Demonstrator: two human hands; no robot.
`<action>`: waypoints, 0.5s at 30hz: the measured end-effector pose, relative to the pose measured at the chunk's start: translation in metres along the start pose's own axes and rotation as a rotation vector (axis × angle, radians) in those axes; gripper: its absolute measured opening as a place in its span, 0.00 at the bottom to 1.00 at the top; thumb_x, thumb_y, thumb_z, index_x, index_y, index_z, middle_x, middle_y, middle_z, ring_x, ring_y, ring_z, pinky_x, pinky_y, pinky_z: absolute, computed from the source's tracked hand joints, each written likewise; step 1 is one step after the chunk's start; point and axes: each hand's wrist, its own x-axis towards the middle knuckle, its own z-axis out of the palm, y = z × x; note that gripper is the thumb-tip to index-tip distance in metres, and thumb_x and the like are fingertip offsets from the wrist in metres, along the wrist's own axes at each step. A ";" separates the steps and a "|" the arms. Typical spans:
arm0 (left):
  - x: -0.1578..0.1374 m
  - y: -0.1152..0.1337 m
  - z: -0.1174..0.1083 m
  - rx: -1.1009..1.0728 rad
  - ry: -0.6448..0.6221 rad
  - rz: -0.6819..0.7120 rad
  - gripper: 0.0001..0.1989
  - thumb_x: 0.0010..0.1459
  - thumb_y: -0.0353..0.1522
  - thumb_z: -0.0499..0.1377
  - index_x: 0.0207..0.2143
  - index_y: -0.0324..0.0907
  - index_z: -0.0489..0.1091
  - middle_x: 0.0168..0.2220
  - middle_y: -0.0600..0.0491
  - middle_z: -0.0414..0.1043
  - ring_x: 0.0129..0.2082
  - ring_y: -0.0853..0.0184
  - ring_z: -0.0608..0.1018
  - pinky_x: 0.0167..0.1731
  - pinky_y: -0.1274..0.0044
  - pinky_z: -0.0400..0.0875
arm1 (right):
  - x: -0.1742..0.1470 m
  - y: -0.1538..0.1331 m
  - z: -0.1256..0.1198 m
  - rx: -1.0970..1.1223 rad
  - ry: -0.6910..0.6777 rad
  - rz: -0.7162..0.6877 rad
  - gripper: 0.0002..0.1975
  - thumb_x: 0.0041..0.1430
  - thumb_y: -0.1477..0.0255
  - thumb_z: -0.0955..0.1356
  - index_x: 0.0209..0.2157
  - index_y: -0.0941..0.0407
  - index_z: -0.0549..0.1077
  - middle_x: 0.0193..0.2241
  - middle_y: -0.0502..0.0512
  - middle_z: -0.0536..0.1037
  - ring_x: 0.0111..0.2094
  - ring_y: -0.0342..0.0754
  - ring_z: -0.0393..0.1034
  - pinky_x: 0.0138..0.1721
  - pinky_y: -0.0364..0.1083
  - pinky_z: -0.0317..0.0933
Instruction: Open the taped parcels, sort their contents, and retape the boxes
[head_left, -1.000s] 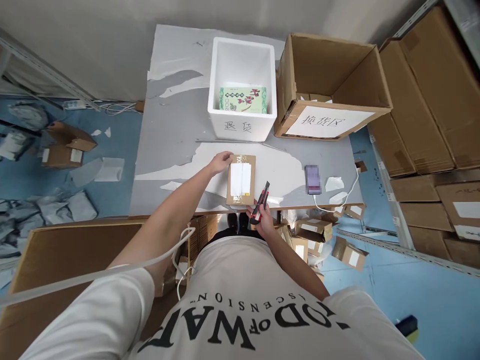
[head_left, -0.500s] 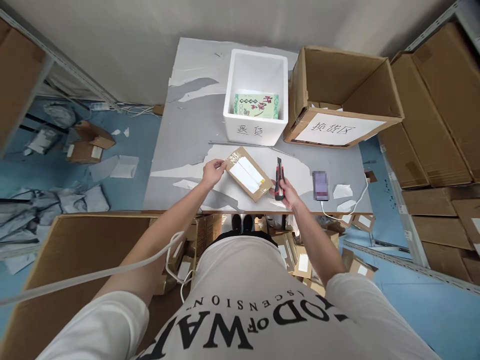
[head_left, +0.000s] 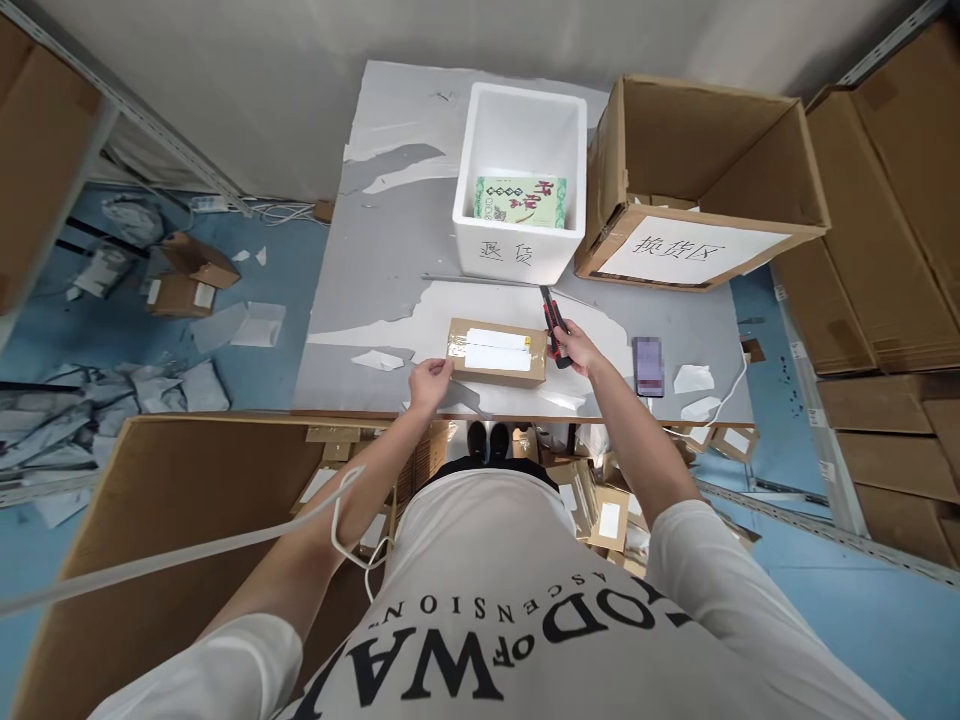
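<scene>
A small taped cardboard box [head_left: 491, 378] with a white label on top lies level in front of me, its long side facing me. My left hand [head_left: 430, 382] is closed at its left end, thumb and fingers on the corner. In my right hand [head_left: 576, 347] is a red and black utility knife [head_left: 556, 328], pointing up and away; whether its blade is out I cannot tell. The right fingers are wrapped round the knife, close by the box's right end. Whether they touch the box is hard to see.
Behind the box stand a white foam bin [head_left: 517, 255] holding a green printed packet [head_left: 521, 202] and a large open carton [head_left: 709, 228]. A phone [head_left: 648, 366] with a white cable and paper scraps [head_left: 693, 378] lie at right. A big open carton [head_left: 187, 500] sits below the table's left front.
The box has turned from slanting to lying straight across, and its front side now shows. My left hand has come down a little; the knife now leans to the left.
</scene>
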 end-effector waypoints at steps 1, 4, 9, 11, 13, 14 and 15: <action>0.001 0.004 -0.003 0.074 0.030 0.039 0.24 0.55 0.43 0.57 0.49 0.35 0.70 0.46 0.39 0.76 0.48 0.54 0.77 0.49 0.64 0.70 | -0.006 0.005 -0.002 -0.010 0.040 -0.057 0.14 0.54 0.64 0.72 0.40 0.53 0.68 0.39 0.52 0.76 0.29 0.41 0.73 0.26 0.42 0.71; 0.005 0.023 -0.005 0.312 0.035 0.287 0.29 0.55 0.37 0.56 0.58 0.35 0.62 0.62 0.36 0.60 0.63 0.51 0.63 0.60 0.62 0.60 | -0.034 0.026 -0.011 -0.114 0.164 -0.175 0.18 0.53 0.62 0.70 0.44 0.53 0.69 0.40 0.52 0.75 0.27 0.40 0.73 0.25 0.40 0.69; 0.021 0.057 0.009 0.685 -0.286 0.690 0.46 0.47 0.46 0.63 0.65 0.39 0.53 0.70 0.39 0.35 0.69 0.43 0.39 0.63 0.50 0.34 | -0.086 0.059 -0.023 -0.311 0.154 -0.117 0.34 0.55 0.63 0.68 0.63 0.47 0.58 0.37 0.51 0.76 0.18 0.38 0.67 0.18 0.42 0.68; 0.026 0.065 0.017 0.826 -0.372 0.752 0.56 0.40 0.53 0.65 0.66 0.39 0.49 0.70 0.37 0.33 0.68 0.39 0.37 0.61 0.47 0.29 | -0.097 0.066 -0.022 -0.325 0.136 -0.103 0.37 0.56 0.63 0.67 0.66 0.45 0.53 0.38 0.51 0.76 0.17 0.37 0.65 0.16 0.41 0.66; 0.028 0.069 0.022 0.945 -0.404 0.754 0.62 0.36 0.59 0.63 0.67 0.38 0.46 0.70 0.35 0.33 0.68 0.38 0.38 0.60 0.46 0.28 | -0.103 0.069 -0.020 -0.328 0.119 -0.086 0.36 0.57 0.63 0.66 0.66 0.45 0.52 0.38 0.52 0.76 0.18 0.36 0.63 0.16 0.40 0.65; 0.028 0.070 0.024 0.992 -0.404 0.746 0.63 0.36 0.60 0.62 0.68 0.38 0.45 0.70 0.35 0.33 0.68 0.39 0.38 0.60 0.46 0.28 | -0.104 0.069 -0.019 -0.332 0.107 -0.078 0.36 0.58 0.62 0.65 0.67 0.46 0.51 0.38 0.52 0.76 0.18 0.36 0.63 0.17 0.40 0.65; 0.028 0.070 0.025 1.029 -0.399 0.739 0.63 0.37 0.61 0.61 0.68 0.38 0.43 0.70 0.35 0.33 0.68 0.40 0.39 0.61 0.47 0.29 | -0.106 0.069 -0.018 -0.339 0.096 -0.072 0.36 0.58 0.63 0.65 0.67 0.46 0.51 0.38 0.52 0.76 0.18 0.36 0.62 0.17 0.40 0.64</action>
